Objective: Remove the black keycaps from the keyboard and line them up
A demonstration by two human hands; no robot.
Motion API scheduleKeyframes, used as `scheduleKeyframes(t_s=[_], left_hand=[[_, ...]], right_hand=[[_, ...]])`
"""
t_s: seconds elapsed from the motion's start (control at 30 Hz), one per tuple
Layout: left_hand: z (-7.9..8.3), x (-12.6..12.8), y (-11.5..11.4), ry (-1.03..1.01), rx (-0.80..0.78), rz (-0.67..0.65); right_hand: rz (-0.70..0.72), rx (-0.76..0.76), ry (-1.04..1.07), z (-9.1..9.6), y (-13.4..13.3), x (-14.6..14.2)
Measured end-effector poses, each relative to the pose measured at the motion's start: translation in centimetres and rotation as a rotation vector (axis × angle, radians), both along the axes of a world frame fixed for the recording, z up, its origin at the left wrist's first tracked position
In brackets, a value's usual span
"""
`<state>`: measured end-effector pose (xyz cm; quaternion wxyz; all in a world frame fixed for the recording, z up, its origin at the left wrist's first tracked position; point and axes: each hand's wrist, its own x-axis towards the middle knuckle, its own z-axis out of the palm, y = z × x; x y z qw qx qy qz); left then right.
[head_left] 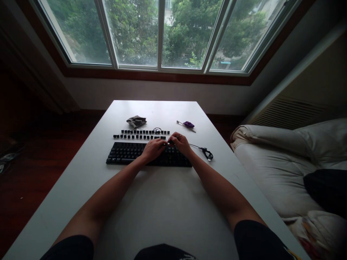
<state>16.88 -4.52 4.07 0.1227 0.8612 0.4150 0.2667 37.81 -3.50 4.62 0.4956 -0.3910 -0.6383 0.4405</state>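
Note:
A black keyboard (pixel 126 152) lies across the white table, its right part partly covered by my hands and forearms. My left hand (pixel 155 148) is closed over the keyboard's upper edge, its fingertips meeting those of my right hand (pixel 178 141). Between the two sets of fingertips is a small dark piece that looks like a keycap (pixel 170 142), mostly hidden. Just beyond the keyboard, loose black keycaps (pixel 135 137) stand in two rows. A thin wire loop tool (pixel 157 129) lies by the far row.
A crumpled grey cloth (pixel 136 121) lies at the back left of the table (pixel 154 213). Farther right are a purple object (pixel 189 124) and a thin stick-like tool (pixel 179 122). The coiled cable (pixel 207 154) rests right of the keyboard. A pale sofa (pixel 273 162) stands alongside.

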Motion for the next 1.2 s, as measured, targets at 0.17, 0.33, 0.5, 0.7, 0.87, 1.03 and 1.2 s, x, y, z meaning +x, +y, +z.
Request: scheduleKeyframes(t_s=[0.17, 0.33, 0.5, 0.7, 0.87, 1.03, 1.2], left_hand=[[0.1, 0.2, -0.1, -0.028, -0.094, 0.0], [0.3, 0.4, 0.4, -0.234, -0.299, -0.147], [0.4, 0.7, 0.6, -0.401, -0.522, -0.183], [0.0, 0.5, 1.4, -0.51, -0.522, -0.081], [0.0, 0.6, 3.0, -0.345, -0.342, 0.099], [0.6, 2.7, 4.8, -0.048, -0.118, 0.111], [0.1, 5.1, 6.7, 0.133, -0.008, 0.149]], right_hand=[[0.001, -0.005, -0.009, 0.4, -0.2, -0.2], [0.006, -0.018, 0.048, 1.0, -0.1, 0.2], [0.036, -0.036, 0.146, 1.6, -0.1, 0.6], [0.027, -0.039, 0.223, 1.9, 0.3, 1.2], [-0.054, -0.049, 0.24, 1.8, 0.8, 1.7], [-0.103, -0.026, 0.234, 1.8, 0.9, 1.9], [-0.137, -0.017, 0.21, 2.0, 1.0, 2.1]])
